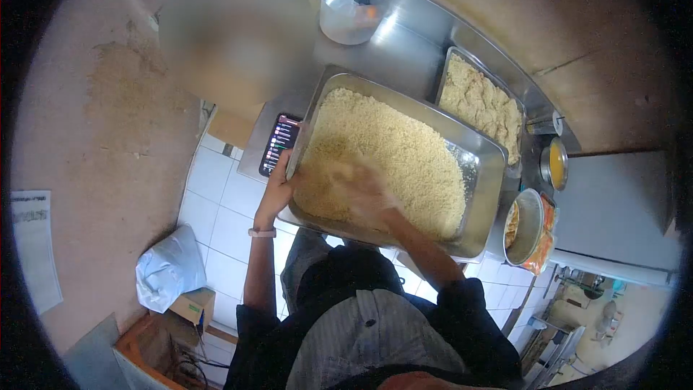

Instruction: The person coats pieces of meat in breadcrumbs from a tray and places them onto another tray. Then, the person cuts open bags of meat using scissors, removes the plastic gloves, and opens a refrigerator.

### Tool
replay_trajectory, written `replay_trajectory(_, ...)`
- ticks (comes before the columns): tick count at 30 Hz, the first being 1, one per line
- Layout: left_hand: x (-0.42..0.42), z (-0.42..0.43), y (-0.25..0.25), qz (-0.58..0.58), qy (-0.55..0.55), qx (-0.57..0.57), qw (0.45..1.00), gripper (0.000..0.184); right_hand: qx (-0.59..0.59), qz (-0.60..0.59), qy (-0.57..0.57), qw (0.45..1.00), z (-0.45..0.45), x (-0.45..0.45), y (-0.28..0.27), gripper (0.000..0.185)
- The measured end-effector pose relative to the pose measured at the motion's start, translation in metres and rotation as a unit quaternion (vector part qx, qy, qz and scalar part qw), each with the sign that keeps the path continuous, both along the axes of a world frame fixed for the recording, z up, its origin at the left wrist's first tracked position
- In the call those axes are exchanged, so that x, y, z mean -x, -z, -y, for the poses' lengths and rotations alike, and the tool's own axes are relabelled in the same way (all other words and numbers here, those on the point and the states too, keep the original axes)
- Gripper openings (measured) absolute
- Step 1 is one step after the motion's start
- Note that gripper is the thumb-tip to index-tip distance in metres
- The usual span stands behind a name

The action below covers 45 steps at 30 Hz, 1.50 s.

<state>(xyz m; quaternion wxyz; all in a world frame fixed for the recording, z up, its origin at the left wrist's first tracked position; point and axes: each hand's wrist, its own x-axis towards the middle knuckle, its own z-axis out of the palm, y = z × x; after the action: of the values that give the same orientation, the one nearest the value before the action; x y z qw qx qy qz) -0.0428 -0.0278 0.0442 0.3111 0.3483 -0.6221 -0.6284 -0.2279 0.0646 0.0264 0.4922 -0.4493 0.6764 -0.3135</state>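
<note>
Head view, and watch this: a hard sweep of your blurred right hand point(364, 189) could fling the pale-yellow, coarse crumbs point(404, 137) over the near rim of the big rectangular steel pan point(485, 188). Your left hand point(274, 193) has the pan's left rim in its grasp; a slip there could let it skid, or nudge the black, lit-screen phone point(280, 144) just beside. The crumbs lie inside the pan, around your right hand; whether that hand is spread or closed on some, I can't tell.
</note>
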Motion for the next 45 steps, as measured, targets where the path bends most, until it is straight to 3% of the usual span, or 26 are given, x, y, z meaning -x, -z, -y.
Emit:
replay_trajectory(2,-0.002,0.001,-0.001,-0.012,0.018,-0.028,0.999,0.040,0.014,-0.023,-0.023,0.999,0.018,0.034,0.020,0.043)
replay_trajectory(5,0.000,0.001,-0.009,0.022,0.026,-0.022,0.999,0.041,-0.031,-0.245,-0.125,0.961,0.038,0.059,0.093,0.042)
replay_trajectory(6,0.000,-0.001,-0.009,0.036,0.021,-0.019,0.999,0.042,0.105,-0.463,-0.013,0.880,0.036,0.037,0.105,0.047)
replay_trajectory(8,-0.001,0.004,-0.008,0.053,0.012,-0.012,0.998,0.044,0.237,-0.638,0.101,0.726,0.046,0.028,0.112,0.051)
replay_trajectory(10,-0.004,0.002,-0.003,0.087,0.004,-0.019,0.996,0.049,0.311,-0.444,0.143,0.828,0.054,0.034,0.103,0.041)
replay_trajectory(11,-0.007,0.004,0.010,0.023,0.029,-0.018,0.999,0.052,0.318,-0.440,0.145,0.827,0.063,0.028,0.087,0.041)
replay_trajectory(14,-0.007,0.002,0.002,0.040,0.025,0.018,0.999,0.053,0.293,-0.542,0.158,0.772,0.063,0.015,0.011,0.044)
replay_trajectory(16,-0.006,0.002,0.009,0.029,-0.010,0.008,1.000,0.049,0.111,-0.338,0.073,0.932,0.062,0.029,-0.031,0.051)
replay_trajectory(17,-0.007,0.002,0.001,0.029,0.001,0.011,1.000,0.046,0.115,-0.340,0.070,0.931,0.054,0.046,-0.029,0.051)
replay_trajectory(18,-0.007,0.000,-0.003,0.030,0.015,0.011,0.999,0.043,0.022,-0.255,-0.021,0.966,0.040,0.071,-0.014,0.049)
replay_trajectory(20,-0.007,0.000,0.007,0.018,0.017,0.010,1.000,0.041,-0.074,-0.167,-0.109,0.977,0.020,0.090,0.045,0.047)
replay_trajectory(21,-0.005,0.003,0.010,0.008,0.019,0.012,1.000,0.039,-0.012,-0.075,-0.067,0.995,0.009,0.092,0.088,0.053)
replay_trajectory(23,-0.005,0.002,0.006,0.005,0.019,0.011,1.000,0.039,0.047,0.016,-0.026,0.998,0.012,0.081,0.108,0.061)
replay_trajectory(24,-0.005,0.001,0.003,0.009,0.020,0.009,1.000,0.040,0.126,-0.101,-0.025,0.986,0.027,0.064,0.099,0.060)
replay_trajectory(26,-0.004,0.000,-0.003,0.006,0.030,-0.004,1.000,0.040,0.202,-0.210,-0.020,0.956,0.029,0.046,0.057,0.059)
replay_trajectory(28,-0.003,-0.003,-0.007,0.009,-0.003,-0.011,1.000,0.040,0.047,-0.448,-0.063,0.890,0.015,0.044,-0.022,0.060)
replay_trajectory(29,-0.003,-0.003,-0.003,0.012,0.002,-0.013,1.000,0.040,0.013,-0.417,-0.080,0.905,0.014,0.043,-0.047,0.059)
replay_trajectory(30,-0.003,-0.001,0.001,0.004,0.009,-0.007,1.000,0.040,0.009,-0.416,-0.076,0.906,0.003,0.038,-0.044,0.059)
replay_trajectory(32,-0.003,0.002,0.006,-0.005,0.018,0.000,1.000,0.041,0.179,-0.505,-0.103,0.838,-0.031,0.015,-0.028,0.049)
replay_trajectory(33,-0.003,0.002,0.007,0.013,0.014,0.003,1.000,0.042,0.239,-0.532,-0.237,0.777,-0.043,0.011,-0.002,0.047)
replay_trajectory(35,-0.004,0.003,0.009,0.029,0.010,0.007,0.999,0.043,0.293,-0.546,-0.364,0.695,-0.042,-0.006,0.061,0.045)
replay_trajectory(36,-0.004,0.004,0.009,0.026,0.016,0.006,1.000,0.045,0.207,-0.425,-0.258,0.843,-0.029,-0.032,0.092,0.041)
replay_trajectory(38,-0.002,0.002,0.007,0.023,0.023,0.001,0.999,0.046,0.106,-0.279,-0.137,0.945,-0.025,-0.038,0.101,0.038)
replay_trajectory(42,-0.004,0.003,0.001,0.025,0.006,0.014,1.000,0.048,0.229,-0.464,-0.213,0.829,-0.002,0.012,0.024,0.034)
replay_trajectory(44,-0.005,-0.002,0.006,0.014,0.003,0.032,0.999,0.048,0.252,-0.504,-0.236,0.792,0.022,0.033,0.029,0.034)
replay_trajectory(45,-0.005,-0.002,0.008,0.023,0.011,0.014,1.000,0.049,0.168,-0.355,-0.096,0.915,0.037,0.050,0.055,0.035)
